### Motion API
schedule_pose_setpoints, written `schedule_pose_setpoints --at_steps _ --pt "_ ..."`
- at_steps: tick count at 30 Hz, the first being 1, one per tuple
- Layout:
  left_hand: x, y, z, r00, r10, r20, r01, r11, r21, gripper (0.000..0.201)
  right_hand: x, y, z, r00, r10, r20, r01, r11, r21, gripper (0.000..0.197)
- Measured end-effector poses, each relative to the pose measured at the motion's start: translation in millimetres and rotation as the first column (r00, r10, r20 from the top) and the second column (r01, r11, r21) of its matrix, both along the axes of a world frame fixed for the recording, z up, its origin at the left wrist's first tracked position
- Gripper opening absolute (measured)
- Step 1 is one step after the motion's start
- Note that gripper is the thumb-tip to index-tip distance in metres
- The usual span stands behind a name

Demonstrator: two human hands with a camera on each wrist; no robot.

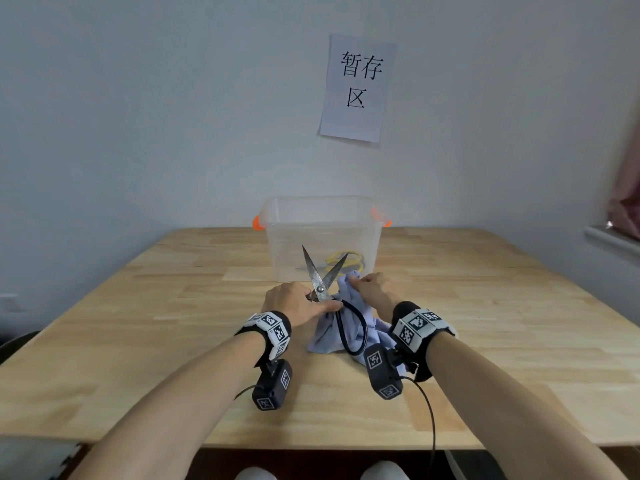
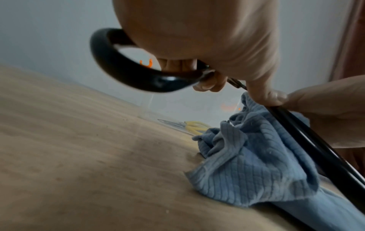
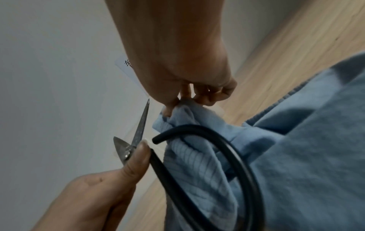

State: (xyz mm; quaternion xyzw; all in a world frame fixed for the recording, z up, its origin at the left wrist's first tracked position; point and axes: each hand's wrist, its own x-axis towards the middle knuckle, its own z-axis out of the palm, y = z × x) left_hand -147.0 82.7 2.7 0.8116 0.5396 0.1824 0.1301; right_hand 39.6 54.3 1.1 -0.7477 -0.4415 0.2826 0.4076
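The left hand [image 1: 294, 303] grips the scissors [image 1: 320, 275] near the pivot, blades apart, at frame centre. The right hand [image 1: 372, 287] pinches the blue cloth [image 1: 329, 336], which is bunched on the worktop [image 1: 138, 323] beneath.

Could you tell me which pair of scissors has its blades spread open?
The black-handled scissors, held in the left hand; the yellow-handled pair lies inside the clear bin.

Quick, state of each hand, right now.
Left hand: closed, gripping the scissors near the pivot, blades spread apart.
Right hand: closed, pinching a bunch of the blue cloth.
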Motion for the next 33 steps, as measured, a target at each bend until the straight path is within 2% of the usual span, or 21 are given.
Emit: schedule_pose_setpoints --at_steps 3,6,8,10,12,14,18,20,23,26,30,33 --pt "1.0 -0.4 1.0 1.000 -0.007 0.026 0.008 1.000 -0.001 0.070 -2.7 -1.0 8.1 0.996 0.051 0.076 -0.049 0.999 -0.022 0.050" --pt "0.7 0.6 1.9 1.000 -0.010 0.008 0.010 1.000 0.017 0.071 -6.3 -0.7 11.1 0.990 0.137 0.036 -0.137 0.991 -0.002 0.033" --pt "-0.5 2.4 0.3 1.000 -0.002 -0.002 0.002 0.999 0.033 0.072 -7.1 -2.8 9.4 0.985 0.174 0.013 -0.172 0.982 -0.074 0.025" --pt "-2.1 2.7 -2.6 1.000 0.004 -0.004 -0.004 0.999 0.051 0.074 -6.5 -6.0 6.2 0.989 0.144 0.034 -0.139 0.983 -0.122 0.022" --pt "-3.4 2.9 -5.0 1.000 -0.003 -0.014 0.004 0.998 0.071 0.075 -4.2 -9.5 4.0 0.996 0.065 0.065 -0.058 0.994 -0.097 0.022" --pt "-5.3 3.7 -6.3 0.999 -0.006 -0.036 0.009 0.997 0.083 0.075 -4.4 -13.6 6.5 0.991 0.064 0.117 -0.055 0.995 -0.086 0.028" --pt "-8.6 6.0 -5.5 0.998 0.004 -0.066 0.001 0.997 0.080 0.075 -7.0 -14.7 11.7 0.930 0.266 0.252 -0.202 0.946 -0.252 0.051" --pt "-10.0 4.9 -4.1 0.997 0.005 -0.077 0.001 0.997 0.074 0.075 -8.6 -12.4 12.6 0.913 0.294 0.282 -0.212 0.934 -0.289 0.045" --pt "-12.9 2.8 -2.2 0.997 0.007 -0.081 -0.001 0.997 0.076 0.076 -15.1 -9.0 13.4 0.903 0.248 0.352 -0.127 0.934 -0.333 0.024" --pt "-15.4 2.2 -1.5 0.997 0.003 -0.071 0.002 0.997 0.074 0.076 -18.1 -9.0 18.4 0.891 0.166 0.423 -0.033 0.952 -0.305 0.034" --pt "-12.2 1.8 3.8 0.998 -0.025 -0.058 0.030 0.997 0.078 0.076 -15.2 -4.0 28.7 0.970 0.132 0.204 -0.108 0.986 -0.123 0.038" --pt "-7.3 1.8 9.7 0.996 -0.036 -0.083 0.042 0.996 0.081 0.076 -15.7 -6.0 36.6 0.986 0.166 -0.006 -0.165 0.986 0.013 0.014"
